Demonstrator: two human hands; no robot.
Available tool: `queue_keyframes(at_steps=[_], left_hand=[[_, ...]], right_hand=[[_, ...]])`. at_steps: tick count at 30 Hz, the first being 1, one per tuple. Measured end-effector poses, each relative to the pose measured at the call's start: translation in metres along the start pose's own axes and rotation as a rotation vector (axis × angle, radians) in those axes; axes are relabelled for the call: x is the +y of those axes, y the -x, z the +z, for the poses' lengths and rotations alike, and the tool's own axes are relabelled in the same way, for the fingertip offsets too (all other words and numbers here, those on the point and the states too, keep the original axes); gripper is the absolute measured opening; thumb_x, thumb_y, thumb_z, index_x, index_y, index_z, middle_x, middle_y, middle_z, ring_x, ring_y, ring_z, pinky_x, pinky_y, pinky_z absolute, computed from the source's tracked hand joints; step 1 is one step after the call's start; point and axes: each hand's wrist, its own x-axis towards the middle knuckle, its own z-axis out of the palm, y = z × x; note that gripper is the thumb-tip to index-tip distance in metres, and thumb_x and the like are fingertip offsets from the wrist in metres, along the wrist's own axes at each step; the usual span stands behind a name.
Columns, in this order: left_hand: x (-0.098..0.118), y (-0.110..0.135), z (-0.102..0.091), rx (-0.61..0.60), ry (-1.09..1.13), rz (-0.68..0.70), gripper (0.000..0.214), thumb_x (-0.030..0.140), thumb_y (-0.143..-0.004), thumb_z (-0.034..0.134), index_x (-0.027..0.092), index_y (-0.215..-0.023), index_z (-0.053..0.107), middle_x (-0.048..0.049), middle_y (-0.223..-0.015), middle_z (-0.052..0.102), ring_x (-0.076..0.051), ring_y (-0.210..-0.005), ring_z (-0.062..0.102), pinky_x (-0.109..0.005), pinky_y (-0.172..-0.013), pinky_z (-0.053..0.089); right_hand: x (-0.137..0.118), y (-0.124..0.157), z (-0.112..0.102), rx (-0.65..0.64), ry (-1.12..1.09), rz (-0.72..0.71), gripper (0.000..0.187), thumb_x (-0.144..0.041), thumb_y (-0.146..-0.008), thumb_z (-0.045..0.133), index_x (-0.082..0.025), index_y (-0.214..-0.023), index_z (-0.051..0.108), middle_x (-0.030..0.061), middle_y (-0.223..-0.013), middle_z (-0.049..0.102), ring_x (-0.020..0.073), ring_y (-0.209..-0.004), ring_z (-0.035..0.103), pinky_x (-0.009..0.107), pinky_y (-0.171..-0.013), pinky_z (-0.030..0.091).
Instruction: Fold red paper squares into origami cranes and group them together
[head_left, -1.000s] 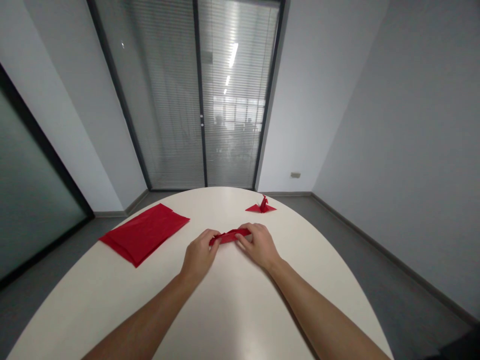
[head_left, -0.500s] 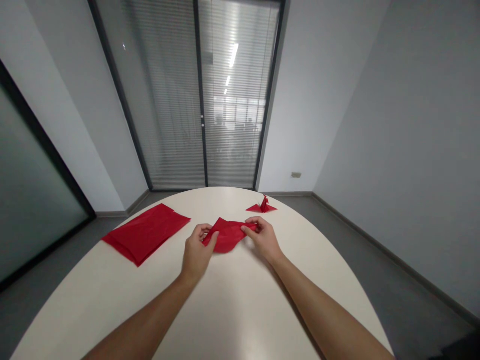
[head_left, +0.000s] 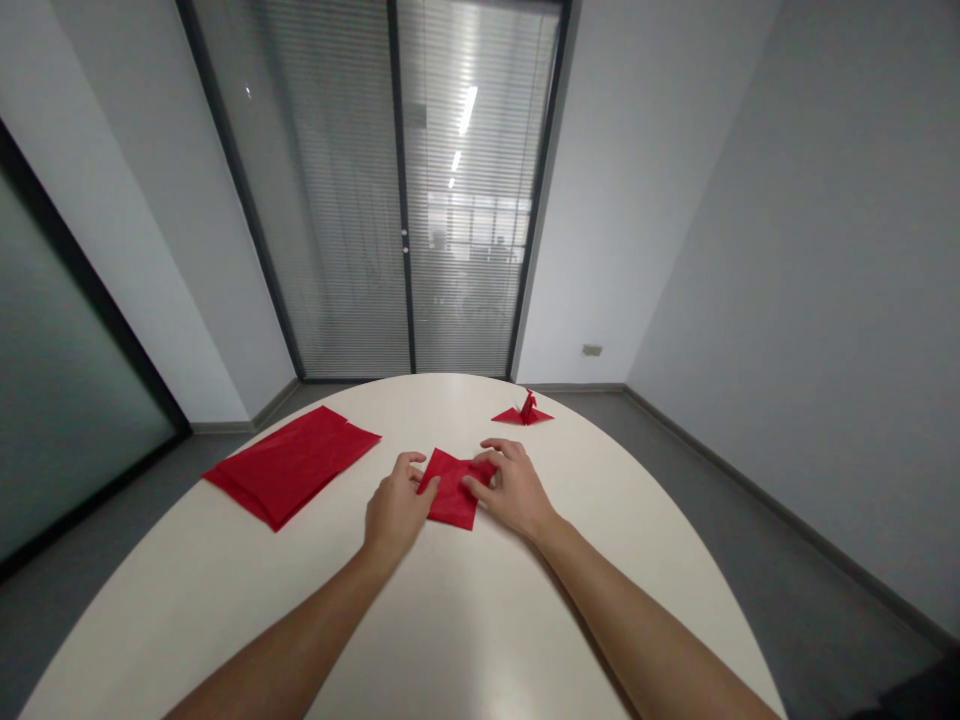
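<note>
Well, left hand (head_left: pixel 395 505): thumb on the left side of the small red paper (head_left: pixel 452 497), fingers curled near its edge; I can't tell whether they grip.
Right hand (head_left: pixel 519 488): thumb and forefinger apart, over the paper's right side.
Small paper's place: on the white table (head_left: pixel 465 620), between both hands.
Red crane (head_left: pixel 526 412): wings spread, beyond the right hand, by the far edge.
Larger red sheets (head_left: pixel 300 462): flat at left, well apart from the hands.

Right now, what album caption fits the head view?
Left hand and right hand at small red paper, a folded paper bird beyond.
</note>
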Motion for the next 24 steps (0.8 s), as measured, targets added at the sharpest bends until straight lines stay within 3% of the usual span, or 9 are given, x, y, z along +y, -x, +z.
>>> queue_keyframes(at_steps=[4, 8, 11, 14, 16, 18, 21, 24], left_hand=[[-0.004, -0.001, 0.003, -0.018, -0.1, 0.016, 0.03, 0.033, -0.088, 0.063, 0.026, -0.116, 0.054, -0.0017, -0.088, 0.073, -0.022, -0.08, 0.07, -0.03, -0.066, 0.046], [-0.005, 0.0, 0.006, 0.02, -0.181, 0.218, 0.044, 0.022, -0.083, 0.068, 0.021, -0.126, 0.055, -0.0091, -0.111, 0.072, -0.028, -0.104, 0.065, -0.042, -0.089, 0.05], [-0.003, 0.002, 0.007, -0.002, -0.207, 0.417, 0.043, 0.015, -0.083, 0.064, 0.022, -0.126, 0.059, -0.0111, -0.138, 0.06, -0.03, -0.127, 0.054, -0.048, -0.105, 0.044], [-0.002, 0.003, 0.006, -0.011, -0.252, 0.519, 0.041, 0.011, -0.083, 0.061, 0.023, -0.122, 0.065, -0.0094, -0.159, 0.038, -0.033, -0.145, 0.036, -0.052, -0.114, 0.037], [-0.004, 0.003, 0.006, -0.062, -0.264, 0.55, 0.042, 0.01, -0.084, 0.058, 0.022, -0.124, 0.065, -0.0088, -0.159, 0.039, -0.031, -0.145, 0.036, -0.052, -0.115, 0.036], [-0.006, 0.002, 0.007, -0.154, -0.253, 0.56, 0.041, 0.008, -0.087, 0.053, 0.022, -0.123, 0.065, -0.0084, -0.146, 0.056, -0.027, -0.136, 0.05, -0.051, -0.114, 0.038], [-0.006, 0.001, 0.008, -0.222, -0.244, 0.533, 0.038, 0.008, -0.091, 0.047, 0.021, -0.122, 0.066, -0.0076, -0.129, 0.069, -0.024, -0.123, 0.061, -0.049, -0.11, 0.042], [-0.002, 0.003, 0.006, -0.222, -0.238, 0.537, 0.036, 0.011, -0.091, 0.047, 0.019, -0.121, 0.065, -0.0088, -0.128, 0.069, -0.025, -0.121, 0.062, -0.049, -0.109, 0.043]], right_hand=[[-0.005, 0.004, 0.002, -0.109, 0.121, -0.037, 0.038, -0.037, -0.078, 0.079, -0.023, -0.113, 0.074, 0.013, -0.13, 0.061, 0.0318, -0.124, 0.048, 0.049, -0.104, 0.041], [0.001, 0.003, 0.002, -0.152, 0.178, -0.001, 0.033, -0.037, -0.086, 0.071, -0.024, -0.116, 0.074, 0.0118, -0.125, 0.065, 0.0309, -0.119, 0.052, 0.047, -0.102, 0.042], [0.005, 0.001, 0.0, -0.207, 0.177, 0.007, 0.032, -0.034, -0.093, 0.062, -0.022, -0.121, 0.072, 0.011, -0.125, 0.068, 0.0279, -0.116, 0.058, 0.043, -0.102, 0.043], [0.006, 0.0, -0.001, -0.236, 0.177, 0.011, 0.035, -0.032, -0.095, 0.056, -0.02, -0.126, 0.069, 0.0119, -0.131, 0.066, 0.0266, -0.122, 0.058, 0.044, -0.108, 0.038], [0.006, 0.0, -0.001, -0.241, 0.182, 0.02, 0.036, -0.031, -0.095, 0.056, -0.02, -0.128, 0.067, 0.0124, -0.135, 0.064, 0.0275, -0.126, 0.056, 0.049, -0.112, 0.033], [0.005, 0.001, -0.001, -0.231, 0.169, 0.001, 0.034, -0.029, -0.095, 0.056, -0.021, -0.126, 0.068, 0.0121, -0.134, 0.065, 0.0276, -0.127, 0.056, 0.052, -0.113, 0.03], [0.001, 0.002, -0.003, -0.23, 0.094, -0.116, 0.033, -0.031, -0.091, 0.062, -0.022, -0.122, 0.069, 0.0107, -0.13, 0.067, 0.0259, -0.123, 0.058, 0.047, -0.111, 0.033], [-0.003, 0.004, -0.003, -0.264, 0.036, -0.209, 0.051, -0.038, -0.079, 0.075, -0.023, -0.127, 0.065, 0.0101, -0.13, 0.067, 0.0284, -0.119, 0.06, 0.048, -0.11, 0.035]])
